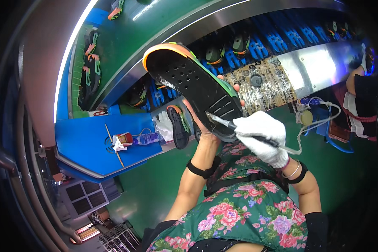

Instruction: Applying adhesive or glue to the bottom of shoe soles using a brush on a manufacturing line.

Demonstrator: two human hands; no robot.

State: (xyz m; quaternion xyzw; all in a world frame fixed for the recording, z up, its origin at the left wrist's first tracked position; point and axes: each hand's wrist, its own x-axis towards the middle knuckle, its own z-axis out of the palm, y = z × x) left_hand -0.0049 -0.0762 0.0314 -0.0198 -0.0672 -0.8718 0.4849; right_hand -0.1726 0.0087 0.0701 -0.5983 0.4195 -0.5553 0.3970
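My bare left hand (203,131) grips a shoe (182,80) from beneath near its heel, fingers wrapped round the far side. The shoe's black bottom, with round holes and pale slanted grooves, faces up, edged in orange and green. My right hand (264,136), in a white glove, is closed on a slim pen-like applicator (226,122) with a grey front and dark handle. Its tip meets the black bottom near the grooves, toward the heel. A pale hose (294,150) trails from the tool's back end.
Another shoe (178,128), a white glove (163,126) and a plastic bottle (149,138) lie by the blue table (88,143). Blue clamps (277,41) and shoes line a rack ahead, behind a tape-wrapped board (266,82). Shoes rest on the green conveyor (134,25). Someone's arm (353,80) shows right.
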